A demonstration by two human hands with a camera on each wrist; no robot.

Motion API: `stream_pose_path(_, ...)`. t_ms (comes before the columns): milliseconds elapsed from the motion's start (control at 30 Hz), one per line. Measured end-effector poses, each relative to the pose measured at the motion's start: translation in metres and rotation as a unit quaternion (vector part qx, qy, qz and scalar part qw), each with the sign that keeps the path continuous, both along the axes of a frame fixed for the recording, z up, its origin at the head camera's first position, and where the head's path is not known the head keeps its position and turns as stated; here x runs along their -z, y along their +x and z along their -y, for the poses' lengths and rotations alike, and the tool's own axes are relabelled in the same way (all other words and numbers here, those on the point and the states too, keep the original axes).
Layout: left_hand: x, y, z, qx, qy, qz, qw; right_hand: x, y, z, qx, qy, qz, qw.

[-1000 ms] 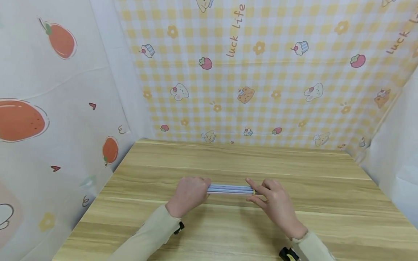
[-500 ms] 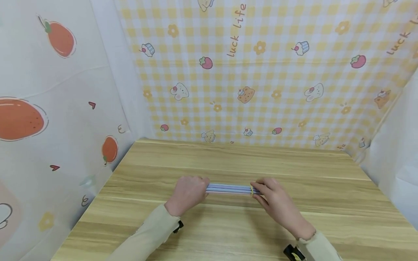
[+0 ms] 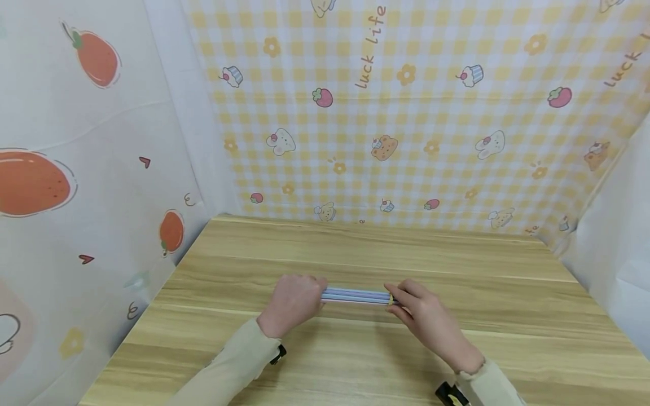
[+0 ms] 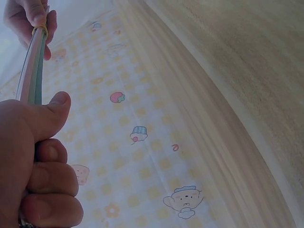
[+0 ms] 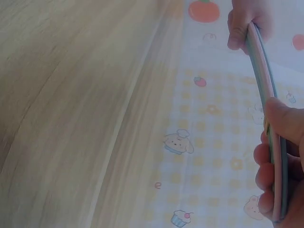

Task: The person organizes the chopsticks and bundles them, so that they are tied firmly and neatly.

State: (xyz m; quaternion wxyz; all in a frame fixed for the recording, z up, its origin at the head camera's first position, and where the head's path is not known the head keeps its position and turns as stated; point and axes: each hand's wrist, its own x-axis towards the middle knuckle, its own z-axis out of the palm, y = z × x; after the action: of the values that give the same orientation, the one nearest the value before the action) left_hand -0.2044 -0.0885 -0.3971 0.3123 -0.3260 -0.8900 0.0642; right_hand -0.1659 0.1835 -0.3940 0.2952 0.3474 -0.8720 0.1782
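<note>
A bundle of straw-like pastel sticks (image 3: 355,295) in blue, lilac, pink and green spans the space between both hands, held level above the table. My left hand (image 3: 291,301) wraps its fingers round the left end, which the fist hides. Near the right end, a yellow rubber band (image 3: 390,299) circles the sticks. At that band, the thumb and fingers of my right hand (image 3: 434,324) pinch the bundle. In the right wrist view the thumb lies along the sticks (image 5: 260,61), fingers curled behind them. The left wrist view shows the band (image 4: 40,30) right at the right hand's fingertips.
Beneath the hands lies a wood-grain table (image 3: 284,248). A yellow checked cloth (image 3: 350,169) hangs behind its far edge, and a white sheet with fruit prints (image 3: 117,186) hangs along the left side. More white sheeting (image 3: 619,242) borders the right.
The right thumb and fingers were spread at the band a second ago, then closed on the bundle's end. The band has shifted slightly left along the sticks. The left hand stays nearly still.
</note>
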Motion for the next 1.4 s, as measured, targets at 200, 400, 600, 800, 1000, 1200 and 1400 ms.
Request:
stream_pose_path(200,0.000,0.000,-0.002,-0.001,-0.003,-0.001,1.0000,0.004,-0.003,0.003,0.020,0.009,-0.022,1.000)
stream_pose_path(400,0.000,0.002,-0.003,-0.003,-0.007,-0.007,0.9999,0.007,-0.006,0.007,0.043,0.041,-0.085,0.995)
stream_pose_path(600,-0.001,0.004,-0.004,-0.006,-0.004,-0.004,1.0000,0.008,-0.007,0.011,0.055,0.051,-0.141,0.987)
stream_pose_path(800,-0.002,0.005,-0.004,-0.006,0.001,-0.004,1.0000,0.004,-0.003,0.005,0.054,0.051,-0.071,0.995)
stream_pose_path(1000,-0.001,0.004,-0.002,-0.011,-0.003,-0.005,0.9999,-0.003,0.001,-0.001,0.029,0.028,0.007,0.999)
stream_pose_path(1200,-0.003,0.006,0.000,-0.011,-0.002,-0.008,0.9999,-0.007,0.001,0.004,0.023,0.067,-0.016,0.997)
stream_pose_path(1400,-0.004,0.007,0.001,-0.014,-0.005,-0.007,0.9999,-0.006,0.002,0.009,0.017,0.067,-0.010,0.998)
